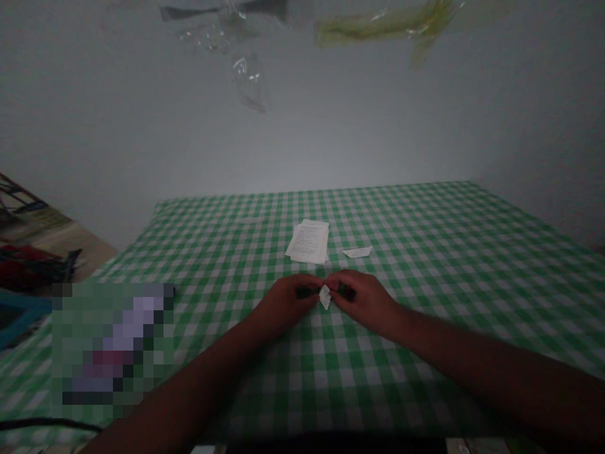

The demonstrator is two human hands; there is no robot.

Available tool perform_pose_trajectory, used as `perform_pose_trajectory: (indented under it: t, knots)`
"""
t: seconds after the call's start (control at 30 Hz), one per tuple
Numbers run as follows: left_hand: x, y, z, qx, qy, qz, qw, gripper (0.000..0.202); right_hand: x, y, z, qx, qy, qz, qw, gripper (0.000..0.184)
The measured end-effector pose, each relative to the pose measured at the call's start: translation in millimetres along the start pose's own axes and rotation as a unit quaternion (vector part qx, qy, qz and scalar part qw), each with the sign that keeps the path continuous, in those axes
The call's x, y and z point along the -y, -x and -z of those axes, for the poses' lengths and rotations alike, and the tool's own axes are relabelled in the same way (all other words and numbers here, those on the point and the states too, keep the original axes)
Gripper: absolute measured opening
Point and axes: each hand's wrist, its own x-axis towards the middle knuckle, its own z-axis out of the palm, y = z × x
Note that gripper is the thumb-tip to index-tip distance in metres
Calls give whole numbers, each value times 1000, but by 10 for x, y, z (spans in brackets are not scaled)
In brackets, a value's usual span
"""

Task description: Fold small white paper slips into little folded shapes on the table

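Observation:
Between the fingertips of both hands is a small folded piece of white paper (324, 297), held just over the checked tablecloth. My left hand (293, 295) pinches it from the left side, thumb and fingers closed. From the right, my right hand (362, 296) pinches the same paper, its fingertips almost meeting those of the left. Beyond the hands lies a stack of printed paper sheets (309, 243). A separate folded paper strip (358, 252) with print on it rests to the right of the stack.
A green and white checked tablecloth (425, 252) covers the table, which meets a pale wall (354, 120). At the left lies a blurred-out, pixelated flat object (127, 334), with a black cable (51, 424) near it. Tape pieces (387, 28) stick to the wall.

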Motion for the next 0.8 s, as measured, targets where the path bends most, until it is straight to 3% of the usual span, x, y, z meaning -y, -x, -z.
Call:
perform_pose_trajectory:
  t: [0.43,0.8]
  knots:
    - [-18,-8,93,19,-99,-35,994,26,-10,-22,60,33,-7,42,999,12]
    - [-7,-48,161,79,-183,-189,962,28,-43,-37,103,88,-3,109,990,18]
